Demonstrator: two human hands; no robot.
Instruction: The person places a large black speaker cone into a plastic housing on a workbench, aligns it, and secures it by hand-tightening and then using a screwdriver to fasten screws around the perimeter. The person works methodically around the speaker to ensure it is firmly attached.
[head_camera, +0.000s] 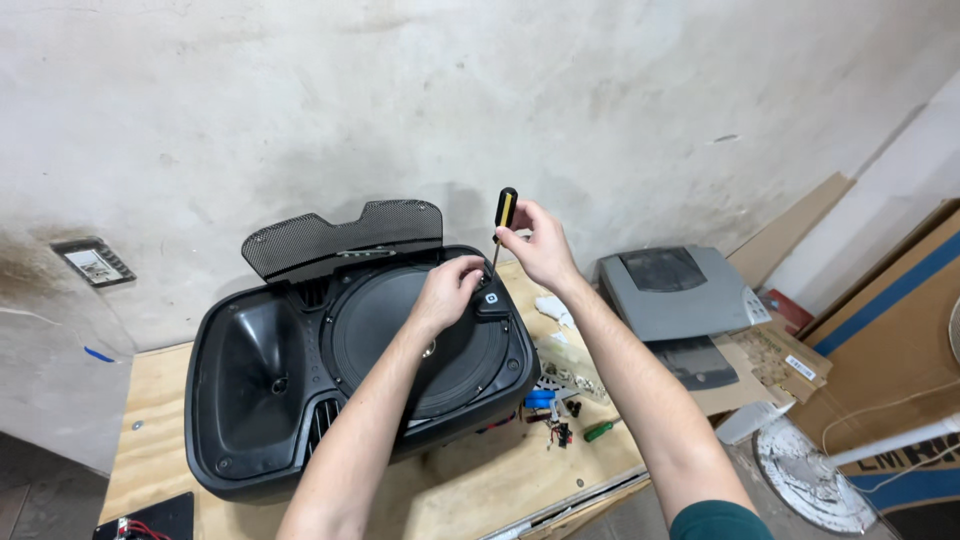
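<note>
Screwdriver (503, 224), black-and-yellow handle, upright in right hand (540, 245), tip at speaker (360, 365)

Single head-worn view, looking steeply down, close over workbench (480, 490), facing wall (300, 100)

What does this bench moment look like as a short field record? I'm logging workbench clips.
surface: plywood bench against a stained white wall
main item: black speaker cabinet lying face up, mesh grille off and propped behind it
left hand: resting on the woofer's rim near a corner piece
right hand: gripping a black-and-yellow screwdriver, upright, tip down at the cabinet corner
nearby: small loose parts, grey printer, cardboard boxes
</note>
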